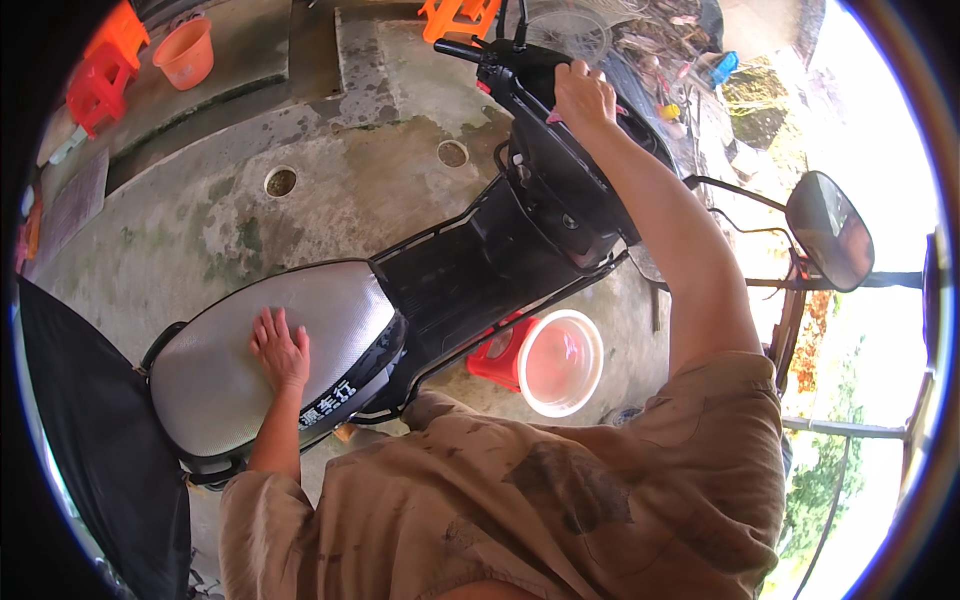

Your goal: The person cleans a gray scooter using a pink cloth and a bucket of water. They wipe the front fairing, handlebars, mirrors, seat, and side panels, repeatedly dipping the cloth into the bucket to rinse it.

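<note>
A black scooter (pixel 457 270) stands crosswise in front of me, its handlebar at the upper right. My left hand (pixel 280 349) lies flat with fingers apart on its silver textured seat cover (pixel 217 360), holding nothing. Stretched out at the front, my right hand (pixel 585 94) is curled over the scooter's dashboard area. Something pink (pixel 554 117), perhaps a cloth, shows at both sides of that hand; its full shape is hidden under the fingers. Near my right forearm, the round mirror (pixel 829 229) sticks out on a bent black stem.
Between me and the scooter's footboard, a white-rimmed basin (pixel 561 363) rests on a red plastic stool (pixel 499 352). An orange bucket (pixel 184 56) and red stool (pixel 97 88) stand at the upper left. Black fabric (pixel 97 435) covers the scooter's rear side. Two round holes (pixel 280 181) mark the concrete floor.
</note>
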`<action>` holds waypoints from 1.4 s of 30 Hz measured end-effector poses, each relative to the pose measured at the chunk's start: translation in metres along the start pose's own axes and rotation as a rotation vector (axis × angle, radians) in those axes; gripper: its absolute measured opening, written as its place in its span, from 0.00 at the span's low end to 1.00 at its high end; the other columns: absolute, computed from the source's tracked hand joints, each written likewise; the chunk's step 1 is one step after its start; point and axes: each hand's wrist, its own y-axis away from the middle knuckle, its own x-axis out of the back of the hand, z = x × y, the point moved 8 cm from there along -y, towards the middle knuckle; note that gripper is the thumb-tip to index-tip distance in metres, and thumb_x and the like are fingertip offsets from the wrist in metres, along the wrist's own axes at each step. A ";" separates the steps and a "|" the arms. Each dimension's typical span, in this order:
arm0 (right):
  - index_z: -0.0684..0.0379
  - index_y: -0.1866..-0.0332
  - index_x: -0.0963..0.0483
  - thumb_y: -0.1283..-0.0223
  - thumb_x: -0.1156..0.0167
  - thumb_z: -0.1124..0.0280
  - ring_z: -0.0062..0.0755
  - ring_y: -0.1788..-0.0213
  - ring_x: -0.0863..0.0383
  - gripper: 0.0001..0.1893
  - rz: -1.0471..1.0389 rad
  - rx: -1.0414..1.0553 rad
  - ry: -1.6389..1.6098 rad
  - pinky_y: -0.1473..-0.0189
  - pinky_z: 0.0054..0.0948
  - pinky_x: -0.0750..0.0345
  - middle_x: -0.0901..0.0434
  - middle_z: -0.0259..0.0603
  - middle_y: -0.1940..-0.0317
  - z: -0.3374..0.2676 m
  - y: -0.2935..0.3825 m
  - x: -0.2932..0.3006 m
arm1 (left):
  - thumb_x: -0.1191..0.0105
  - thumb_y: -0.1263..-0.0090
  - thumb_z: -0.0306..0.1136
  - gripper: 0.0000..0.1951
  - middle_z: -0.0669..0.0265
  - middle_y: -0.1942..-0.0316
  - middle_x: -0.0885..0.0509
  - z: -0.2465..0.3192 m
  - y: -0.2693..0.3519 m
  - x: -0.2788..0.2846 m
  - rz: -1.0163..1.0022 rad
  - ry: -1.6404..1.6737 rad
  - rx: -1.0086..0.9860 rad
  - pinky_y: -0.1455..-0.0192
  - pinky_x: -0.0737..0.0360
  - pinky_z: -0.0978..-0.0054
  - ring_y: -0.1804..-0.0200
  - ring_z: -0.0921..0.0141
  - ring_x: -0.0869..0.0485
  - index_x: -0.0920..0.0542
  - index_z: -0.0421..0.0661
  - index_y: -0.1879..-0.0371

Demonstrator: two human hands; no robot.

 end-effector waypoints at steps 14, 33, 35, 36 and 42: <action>0.54 0.44 0.25 0.36 0.46 0.71 0.44 0.35 0.28 0.15 0.407 0.167 -0.217 0.37 0.45 0.27 0.24 0.41 0.42 -0.088 0.026 -0.010 | 0.46 0.28 0.49 0.28 0.54 0.26 0.31 -0.002 -0.004 0.003 -0.014 -0.005 -0.011 0.26 0.41 0.49 0.25 0.52 0.35 0.28 0.49 0.32; 0.67 0.45 0.19 0.37 0.37 0.78 0.35 0.61 0.12 0.16 -0.861 -0.968 -2.144 0.58 0.31 0.15 0.13 0.45 0.58 -0.186 0.330 -0.148 | 0.47 0.28 0.51 0.28 0.58 0.26 0.30 -0.005 0.000 -0.016 0.000 -0.051 -0.001 0.29 0.39 0.50 0.25 0.54 0.35 0.26 0.53 0.32; 0.68 0.44 0.20 0.37 0.38 0.78 0.36 0.60 0.11 0.16 -0.860 -0.972 -2.041 0.59 0.30 0.14 0.13 0.47 0.59 -0.176 0.351 -0.187 | 0.46 0.28 0.50 0.27 0.59 0.26 0.30 -0.001 -0.002 -0.017 0.029 -0.051 -0.026 0.29 0.39 0.51 0.25 0.55 0.34 0.27 0.54 0.32; 0.65 0.47 0.18 0.40 0.38 0.79 0.38 0.61 0.11 0.15 -0.839 -0.902 -1.913 0.59 0.32 0.15 0.13 0.47 0.59 -0.167 0.351 -0.198 | 0.46 0.28 0.50 0.27 0.59 0.26 0.30 -0.003 -0.003 -0.017 0.022 -0.049 -0.021 0.29 0.39 0.51 0.25 0.55 0.34 0.27 0.54 0.32; 0.49 0.63 0.16 0.49 0.34 0.71 0.43 0.48 0.22 0.07 0.001 0.073 -0.533 0.46 0.43 0.23 0.22 0.34 0.59 -0.123 0.253 -0.200 | 0.46 0.26 0.49 0.27 0.60 0.25 0.30 -0.003 -0.002 -0.020 0.049 -0.037 -0.068 0.27 0.40 0.51 0.26 0.55 0.33 0.28 0.55 0.30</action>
